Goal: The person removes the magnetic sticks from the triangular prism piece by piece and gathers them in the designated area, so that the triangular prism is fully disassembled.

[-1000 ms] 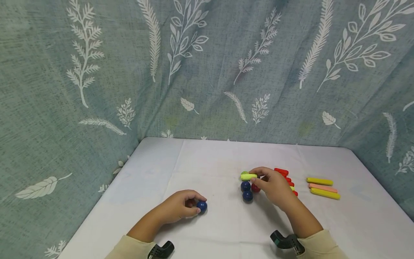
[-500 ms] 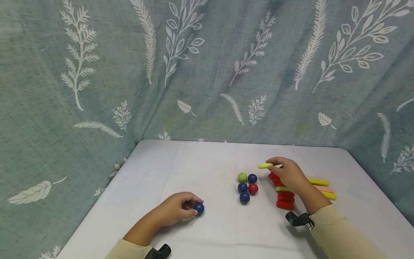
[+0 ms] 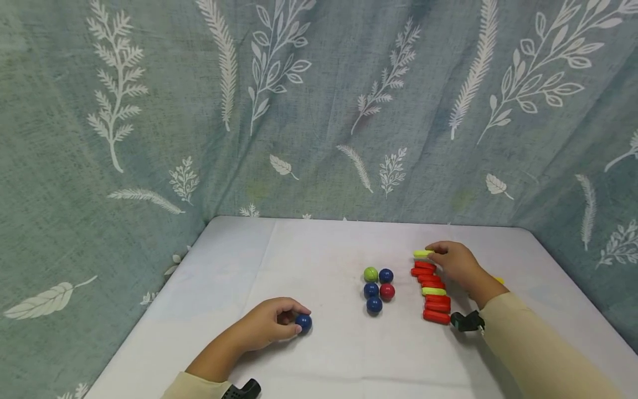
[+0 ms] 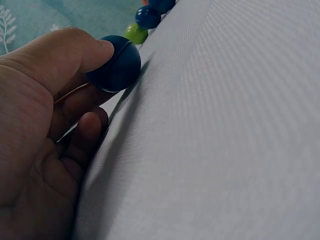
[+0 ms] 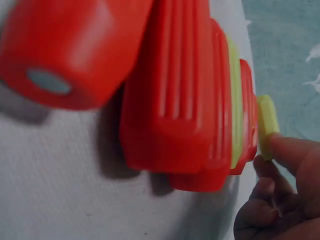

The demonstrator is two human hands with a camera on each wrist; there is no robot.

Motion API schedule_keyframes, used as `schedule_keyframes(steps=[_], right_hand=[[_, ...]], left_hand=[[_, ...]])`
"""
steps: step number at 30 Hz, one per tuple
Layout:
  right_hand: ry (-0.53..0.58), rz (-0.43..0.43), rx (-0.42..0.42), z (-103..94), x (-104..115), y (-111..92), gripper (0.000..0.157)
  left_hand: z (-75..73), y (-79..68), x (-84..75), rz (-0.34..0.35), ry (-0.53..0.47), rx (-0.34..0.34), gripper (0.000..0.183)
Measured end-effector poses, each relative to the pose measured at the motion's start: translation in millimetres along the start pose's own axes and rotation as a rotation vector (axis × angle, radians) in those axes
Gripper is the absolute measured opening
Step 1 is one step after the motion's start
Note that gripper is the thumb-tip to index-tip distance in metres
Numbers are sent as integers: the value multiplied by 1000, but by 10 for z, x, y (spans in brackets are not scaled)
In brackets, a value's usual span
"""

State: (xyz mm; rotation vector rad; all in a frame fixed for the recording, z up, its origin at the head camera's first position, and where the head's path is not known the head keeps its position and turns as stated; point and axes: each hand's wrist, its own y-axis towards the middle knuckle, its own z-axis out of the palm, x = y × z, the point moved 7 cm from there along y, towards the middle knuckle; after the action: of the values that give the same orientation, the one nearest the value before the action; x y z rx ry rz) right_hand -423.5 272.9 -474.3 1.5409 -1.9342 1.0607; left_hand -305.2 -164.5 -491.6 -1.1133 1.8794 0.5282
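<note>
My left hand (image 3: 271, 324) pinches a dark blue ball (image 3: 303, 322) between thumb and fingers, low at the tabletop. In the left wrist view a seam runs across this ball (image 4: 122, 65). Over on the right, my right hand (image 3: 458, 269) holds a yellow-green plastic rod (image 3: 422, 254) by its right end. That rod lies at the far end of a column of red rods (image 3: 437, 317), which has another yellow-green rod (image 3: 433, 291) among them. Close up in the right wrist view, a red rod (image 5: 75, 45) shows a round grey disc in its end.
Between the hands several balls sit grouped: a green ball (image 3: 371, 274), a red ball (image 3: 387, 292) and several blue ones. A yellow rod (image 3: 499, 280) peeks out behind the right wrist. Patterned curtain (image 3: 319, 111) hangs behind the white-covered table (image 3: 319, 249).
My right hand has carried the yellow-green rod from above the balls rightward to the far end of the red rods. The left hand keeps its hold on the blue ball; the view shifts slightly.
</note>
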Motion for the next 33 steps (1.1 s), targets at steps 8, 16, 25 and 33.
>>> schedule_keyframes(steps=[8,16,25,33], right_hand=[[-85,4,8,-12,-68,66,40],[-106,-31,20,25,-50,67,37],[-88,-109,-88,-44,14,-59,44],[82,-83,-130,100,48,-402,43]], left_hand=[[15,10,-9,-1,2,-1,28],[4,23,30,-6,9,-4,28],[19,28,20,-2,14,-4,29],[8,34,3,-2,23,-18,29]])
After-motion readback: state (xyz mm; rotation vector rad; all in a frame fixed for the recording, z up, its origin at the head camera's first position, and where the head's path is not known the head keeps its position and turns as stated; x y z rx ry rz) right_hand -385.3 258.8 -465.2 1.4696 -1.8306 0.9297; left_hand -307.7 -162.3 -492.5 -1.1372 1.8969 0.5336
